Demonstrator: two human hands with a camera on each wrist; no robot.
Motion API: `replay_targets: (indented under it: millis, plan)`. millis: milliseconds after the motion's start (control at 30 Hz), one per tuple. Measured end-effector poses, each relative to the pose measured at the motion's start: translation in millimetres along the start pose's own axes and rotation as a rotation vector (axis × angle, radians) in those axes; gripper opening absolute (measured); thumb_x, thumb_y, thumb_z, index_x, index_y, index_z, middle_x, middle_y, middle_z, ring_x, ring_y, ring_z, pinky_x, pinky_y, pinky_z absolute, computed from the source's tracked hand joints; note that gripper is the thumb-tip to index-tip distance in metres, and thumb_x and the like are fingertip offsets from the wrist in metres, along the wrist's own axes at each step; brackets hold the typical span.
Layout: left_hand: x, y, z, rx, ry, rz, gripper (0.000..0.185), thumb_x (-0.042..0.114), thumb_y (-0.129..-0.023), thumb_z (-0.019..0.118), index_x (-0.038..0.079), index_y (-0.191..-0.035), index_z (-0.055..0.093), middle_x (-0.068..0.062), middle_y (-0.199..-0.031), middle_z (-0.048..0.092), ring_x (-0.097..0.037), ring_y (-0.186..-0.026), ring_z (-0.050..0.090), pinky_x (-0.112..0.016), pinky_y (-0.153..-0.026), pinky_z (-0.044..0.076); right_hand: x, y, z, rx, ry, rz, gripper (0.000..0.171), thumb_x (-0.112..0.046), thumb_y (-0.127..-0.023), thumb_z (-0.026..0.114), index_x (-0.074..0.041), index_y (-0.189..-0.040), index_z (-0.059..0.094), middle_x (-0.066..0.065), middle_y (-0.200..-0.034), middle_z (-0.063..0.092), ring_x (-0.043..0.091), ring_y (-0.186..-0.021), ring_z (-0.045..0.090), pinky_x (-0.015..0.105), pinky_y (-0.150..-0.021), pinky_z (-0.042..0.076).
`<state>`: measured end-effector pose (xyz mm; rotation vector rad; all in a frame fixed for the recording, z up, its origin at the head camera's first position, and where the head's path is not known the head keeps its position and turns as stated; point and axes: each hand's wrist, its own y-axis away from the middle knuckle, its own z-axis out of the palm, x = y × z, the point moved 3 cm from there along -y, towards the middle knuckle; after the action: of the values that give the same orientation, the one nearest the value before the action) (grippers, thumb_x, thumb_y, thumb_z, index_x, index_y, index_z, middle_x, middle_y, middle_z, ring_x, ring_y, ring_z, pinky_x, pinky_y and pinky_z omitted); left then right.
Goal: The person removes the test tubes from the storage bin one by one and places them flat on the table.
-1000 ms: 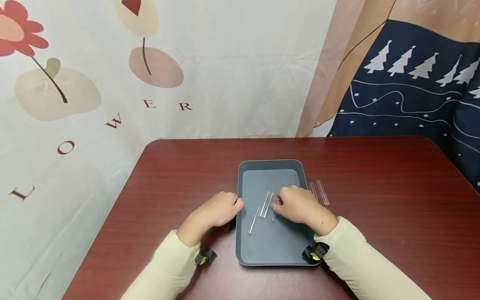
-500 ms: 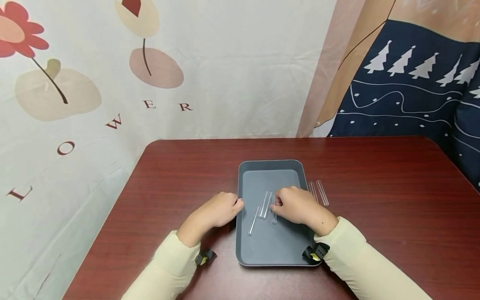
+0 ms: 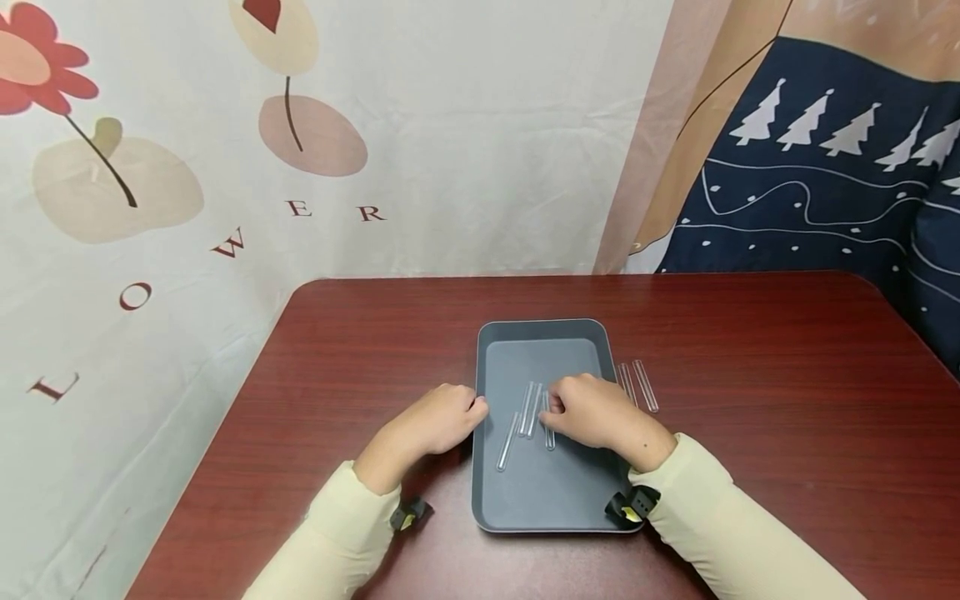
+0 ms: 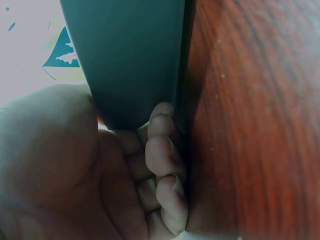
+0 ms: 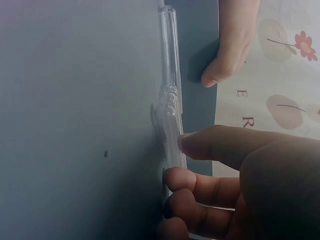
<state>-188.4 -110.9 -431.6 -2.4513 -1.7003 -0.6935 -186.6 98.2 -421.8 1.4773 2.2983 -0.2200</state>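
Observation:
A grey tray [image 3: 540,492] lies on a dark red wooden table [image 3: 750,375]. Several clear glass tubes [image 3: 527,408] lie in it. My right hand [image 3: 553,408] is inside the tray, and its thumb and fingers pinch one glass tube [image 3: 549,435] that lies on the tray floor. In the right wrist view, that tube [image 5: 170,100] runs past my right hand [image 5: 182,160]. My left hand [image 3: 472,410] holds the tray's left rim, thumb on top. The left wrist view shows the left hand [image 4: 162,150] curled against the tray's outer wall [image 4: 130,60].
Two more glass tubes [image 3: 643,385] lie side by side on the table just right of the tray. A flower-print cloth [image 3: 225,150] hangs behind the table, and a dark blue fabric with white trees [image 3: 825,167] is at the back right.
The tube under my right hand has slid slightly toward me on the tray. Both hands stay almost where they were.

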Motion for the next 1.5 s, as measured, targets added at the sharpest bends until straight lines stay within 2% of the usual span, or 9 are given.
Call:
replay_targets:
  millis: [800,1100,1300,1500]
  plan:
    - [-0.2,-0.8,-0.4,0.009,-0.025,0.004,0.040,0.027,-0.099,0.039,0.019,-0.060,0.039,0.003,-0.060,0.043,-0.018,-0.063,0.048,-0.037,-0.069,0.047,-1,0,0,-0.006,0.032,-0.017,0.037,-0.026,-0.087,0.070,-0.020,-0.058,0.048,-0.007,-0.055,0.040,0.010,-0.051,0.041,0.027,-0.047,0.028]
    - [0.3,-0.8,0.3,0.016,-0.024,0.008,0.040,0.027,-0.099,0.040,0.019,-0.060,0.040,0.003,-0.060,0.044,-0.019,-0.064,0.049,-0.038,-0.069,0.047,-3,2,-2,0.014,0.043,-0.026,0.036,-0.024,-0.085,0.070,-0.020,-0.057,0.047,-0.007,-0.055,0.040,0.010,-0.052,0.041,0.027,-0.047,0.028]
    - [0.5,-0.7,0.3,0.012,-0.023,0.015,0.040,0.026,-0.099,0.040,0.019,-0.060,0.037,0.004,-0.058,0.038,-0.019,-0.063,0.048,-0.037,-0.069,0.046,-4,4,-7,0.043,0.031,-0.044,0.037,-0.022,-0.085,0.069,-0.020,-0.057,0.044,-0.008,-0.055,0.036,0.009,-0.051,0.038,0.026,-0.047,0.026]
    - [0.4,-0.4,0.4,0.012,-0.017,0.008,0.040,0.027,-0.099,0.040,0.019,-0.060,0.039,0.003,-0.059,0.040,-0.019,-0.064,0.048,-0.037,-0.069,0.047,-5,5,-15,0.069,-0.002,-0.049,0.036,-0.023,-0.084,0.068,-0.020,-0.057,0.045,-0.008,-0.055,0.038,0.008,-0.050,0.038,0.025,-0.047,0.027]
